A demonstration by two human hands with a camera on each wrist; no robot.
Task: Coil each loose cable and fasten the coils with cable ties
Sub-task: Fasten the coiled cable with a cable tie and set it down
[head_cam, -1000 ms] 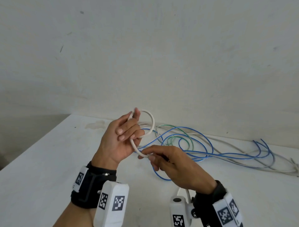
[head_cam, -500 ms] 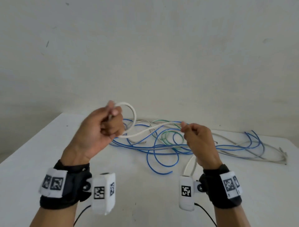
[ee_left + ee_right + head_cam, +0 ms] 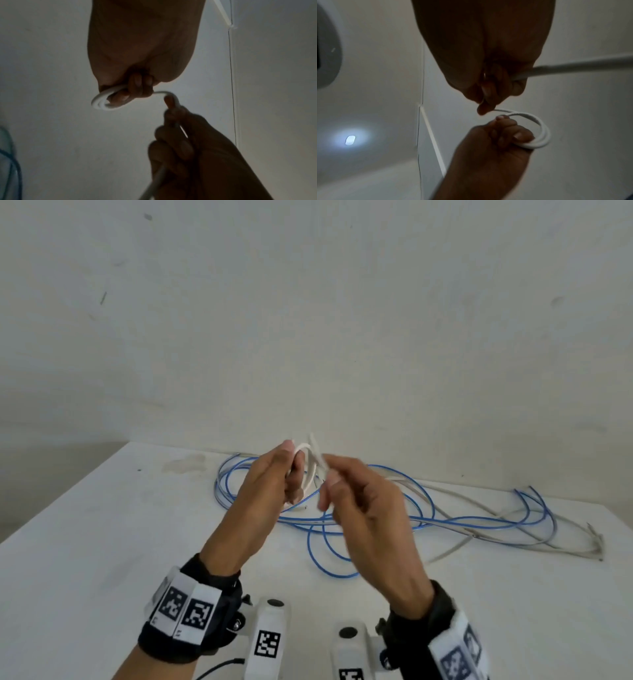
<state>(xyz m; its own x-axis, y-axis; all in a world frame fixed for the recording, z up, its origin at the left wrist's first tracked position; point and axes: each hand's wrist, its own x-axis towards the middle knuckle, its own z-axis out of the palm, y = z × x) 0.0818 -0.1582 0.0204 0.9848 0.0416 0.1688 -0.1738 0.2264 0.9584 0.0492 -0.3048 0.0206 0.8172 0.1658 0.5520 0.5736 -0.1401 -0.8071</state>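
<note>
A white cable (image 3: 307, 470) is looped twice into a small coil (image 3: 101, 102) that my left hand (image 3: 270, 481) grips with curled fingers above the table. My right hand (image 3: 356, 501) pinches the free run of the same white cable (image 3: 573, 67) right beside the coil (image 3: 541, 135), the two hands almost touching. In the left wrist view my right hand (image 3: 180, 135) has the cable running down through its fist. On the table behind the hands lie loose blue cables (image 3: 325, 556) tangled with a grey cable (image 3: 479, 529).
The white table (image 3: 85, 542) stands against a plain wall (image 3: 308, 320), with its left edge running toward the back corner. The cable tangle spreads across the back right of the tabletop. No cable ties show in any view.
My right hand has swung left and up from its spread position, bringing the white cable over to the coil in my left hand. A second loop now lies on the coil.
</note>
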